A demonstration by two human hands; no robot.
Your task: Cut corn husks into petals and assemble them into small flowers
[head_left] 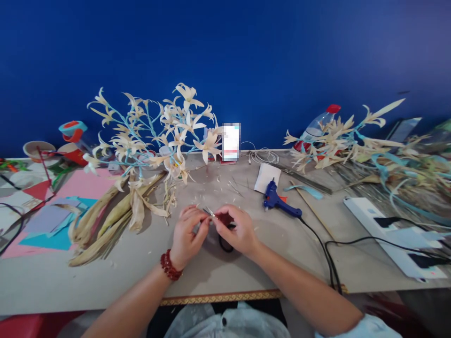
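Observation:
My left hand [187,234] and my right hand [235,230] meet over the middle of the grey table [141,277]. My right hand is closed round a pair of scissors [225,224] with red and black handles, the blades pointing left. My left hand pinches a small thin pale strip [208,212] at the blade tips. A red bead bracelet [169,265] is on my left wrist. Tiny pale clippings lie scattered on the table beyond my hands.
Dried corn husks [105,220] lie left of my hands, behind them a spray of husk flowers on blue stems [165,126]. A blue glue gun [278,201] with a black cord [327,253] lies to the right. More husk flowers [345,136], coloured paper [56,220], white sheets [387,234].

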